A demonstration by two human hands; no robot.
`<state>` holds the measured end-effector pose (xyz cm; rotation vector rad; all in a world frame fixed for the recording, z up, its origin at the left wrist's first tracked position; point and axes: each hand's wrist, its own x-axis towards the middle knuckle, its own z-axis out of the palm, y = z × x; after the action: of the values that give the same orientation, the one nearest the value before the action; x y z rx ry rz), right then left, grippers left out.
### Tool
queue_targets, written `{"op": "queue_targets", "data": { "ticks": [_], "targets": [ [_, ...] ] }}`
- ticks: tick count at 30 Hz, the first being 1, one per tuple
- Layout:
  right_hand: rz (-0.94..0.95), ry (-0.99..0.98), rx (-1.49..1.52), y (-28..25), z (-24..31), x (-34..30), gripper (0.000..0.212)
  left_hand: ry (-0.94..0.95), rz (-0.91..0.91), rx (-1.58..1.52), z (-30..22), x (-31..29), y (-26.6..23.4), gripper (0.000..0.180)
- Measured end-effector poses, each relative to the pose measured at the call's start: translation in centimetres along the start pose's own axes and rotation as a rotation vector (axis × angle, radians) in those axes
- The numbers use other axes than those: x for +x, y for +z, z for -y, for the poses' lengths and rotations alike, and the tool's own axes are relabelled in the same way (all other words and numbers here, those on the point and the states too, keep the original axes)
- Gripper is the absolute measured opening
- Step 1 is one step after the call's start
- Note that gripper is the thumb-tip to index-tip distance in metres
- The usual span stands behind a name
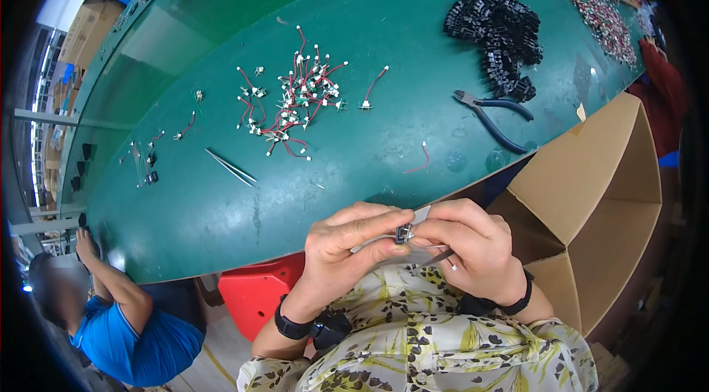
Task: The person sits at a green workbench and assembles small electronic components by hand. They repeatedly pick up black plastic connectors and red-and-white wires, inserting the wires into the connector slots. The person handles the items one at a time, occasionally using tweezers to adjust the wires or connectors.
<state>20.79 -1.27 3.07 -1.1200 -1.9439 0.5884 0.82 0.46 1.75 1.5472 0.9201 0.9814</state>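
Observation:
Just beyond the table's near edge, my left hand (336,248) pinches a small black plastic housing (402,234) between thumb and fingertips. My right hand (473,244) meets it from the other side, closed on a slim metal tool (437,258) that looks like tweezers. A small pale piece (413,237) shows at the right fingertips, against the housing; its kind is too small to make out. On the green table (354,170) ahead of my hands lies a single red wire (421,163) with a white connector.
Red wires with white connectors (299,100) lie heaped mid-table, tweezers (230,168) nearer. Cutting pliers (491,120) rest below a pile of black housings (495,30). More wired parts (602,15) lie far right. An open cardboard box (576,178) stands right; a blue-shirted person (140,340) sits left.

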Motion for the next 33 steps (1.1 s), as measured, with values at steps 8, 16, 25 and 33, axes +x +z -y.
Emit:
{"op": "queue_targets", "data": {
  "ticks": [8,16,25,33],
  "targets": [
    [0.114,-0.096,0.021,-0.7,-0.4,0.3,0.027,-0.132,0.182,-0.070,-0.8,0.5,-1.3,0.033],
    [-0.004,-0.152,0.073,-0.5,-0.4,0.6,0.022,-0.476,-0.002,-0.825,-0.6,0.0,0.3,0.041],
    [0.050,-0.173,0.091,-0.2,-1.4,1.0,0.026,-0.429,-0.058,-0.614,-0.2,-0.8,0.6,0.038],
    [-0.089,-0.120,0.178,1.4,-1.8,0.6,0.030,-0.339,-0.101,-0.591,0.8,-0.9,1.1,0.037]
  ]
}}
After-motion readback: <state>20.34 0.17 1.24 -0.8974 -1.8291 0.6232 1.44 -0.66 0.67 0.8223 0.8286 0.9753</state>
